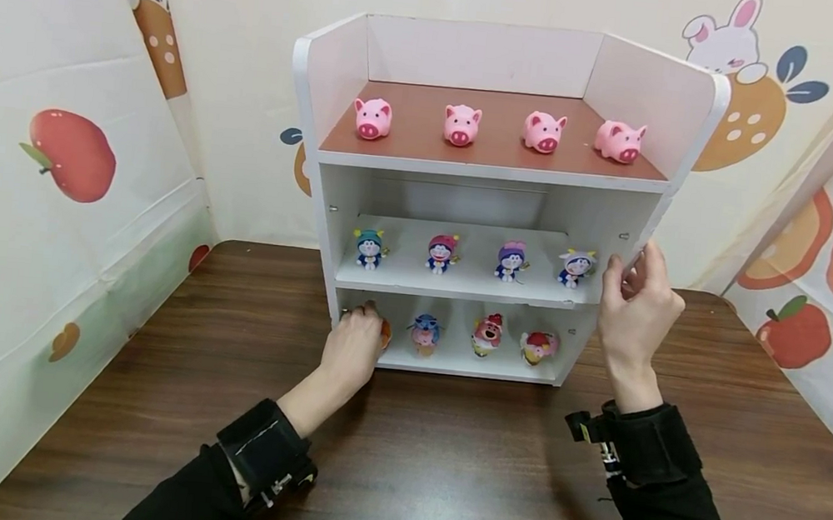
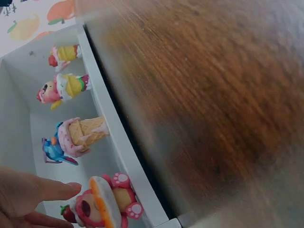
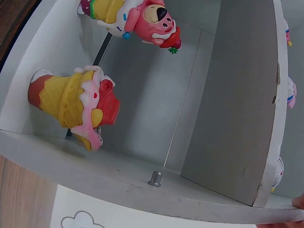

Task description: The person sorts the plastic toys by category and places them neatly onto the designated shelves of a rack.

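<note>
At the bottom left of the small white shelf unit (image 1: 425, 166), my left hand (image 1: 354, 339) holds a pink bear figurine (image 2: 116, 202) with a strawberry on top and an orange-and-white ring round it. In the left wrist view its head is between my thumb (image 2: 59, 190) and fingers, and its feet face the shelf's front edge. In the head view my hand hides most of it. My right hand (image 1: 637, 311) grips the front edge of the unit's right side panel (image 3: 156, 192), beside the middle shelf.
Pink pig figurines (image 1: 462, 125) stand on the brown top, and small hatted figurines (image 1: 440, 254) on the middle shelf. Along the bottom shelf are a blue figure on an ice-cream cone (image 1: 425, 334), a bear cone (image 1: 487, 335) and a pink-topped cone (image 1: 538, 347). Printed walls surround the wooden table (image 1: 434, 471).
</note>
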`<action>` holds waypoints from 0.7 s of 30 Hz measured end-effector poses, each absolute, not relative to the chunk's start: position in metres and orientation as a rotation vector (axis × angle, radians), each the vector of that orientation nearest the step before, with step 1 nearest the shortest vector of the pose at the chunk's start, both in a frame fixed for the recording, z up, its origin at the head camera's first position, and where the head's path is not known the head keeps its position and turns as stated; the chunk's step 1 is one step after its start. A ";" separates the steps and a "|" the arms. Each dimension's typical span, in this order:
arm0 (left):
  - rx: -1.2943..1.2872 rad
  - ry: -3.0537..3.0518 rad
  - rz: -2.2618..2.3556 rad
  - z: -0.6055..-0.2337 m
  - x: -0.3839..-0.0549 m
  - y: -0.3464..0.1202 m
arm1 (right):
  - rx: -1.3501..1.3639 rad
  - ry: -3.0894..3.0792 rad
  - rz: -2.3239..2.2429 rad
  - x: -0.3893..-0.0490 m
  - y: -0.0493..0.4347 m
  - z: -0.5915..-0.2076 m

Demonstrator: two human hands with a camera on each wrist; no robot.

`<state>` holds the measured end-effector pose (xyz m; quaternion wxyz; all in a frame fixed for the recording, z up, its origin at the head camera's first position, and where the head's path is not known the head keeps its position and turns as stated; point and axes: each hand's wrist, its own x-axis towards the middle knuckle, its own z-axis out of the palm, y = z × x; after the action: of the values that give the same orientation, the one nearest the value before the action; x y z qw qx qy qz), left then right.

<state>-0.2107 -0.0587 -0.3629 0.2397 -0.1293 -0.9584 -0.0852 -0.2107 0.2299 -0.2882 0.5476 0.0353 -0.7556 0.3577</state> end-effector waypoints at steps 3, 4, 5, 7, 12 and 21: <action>-0.362 -2.626 -0.247 -0.361 -0.206 -0.059 | 0.084 -1.786 0.849 -0.210 0.230 -0.288; -0.371 -2.615 -0.249 -0.360 -0.205 -0.059 | 0.082 -1.786 0.849 -0.210 0.231 -0.288; -0.382 -2.600 -0.251 -0.360 -0.203 -0.058 | 0.081 -1.784 0.850 -0.210 0.231 -0.288; -0.411 -2.561 -0.252 -0.359 -0.200 -0.058 | 0.082 -1.783 0.850 -0.210 0.231 -0.288; -0.479 -2.486 -0.231 -0.356 -0.190 -0.058 | 0.082 -1.792 0.847 -0.210 0.233 -0.289; -0.609 -2.503 -0.380 -0.352 -0.177 -0.064 | 0.070 -1.835 0.900 -0.207 0.233 -0.292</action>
<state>-0.1771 -0.0637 -0.3516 0.2657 -0.2254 -0.9267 -0.1407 -0.2067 0.2333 -0.2919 0.5214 0.0291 -0.7656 0.3757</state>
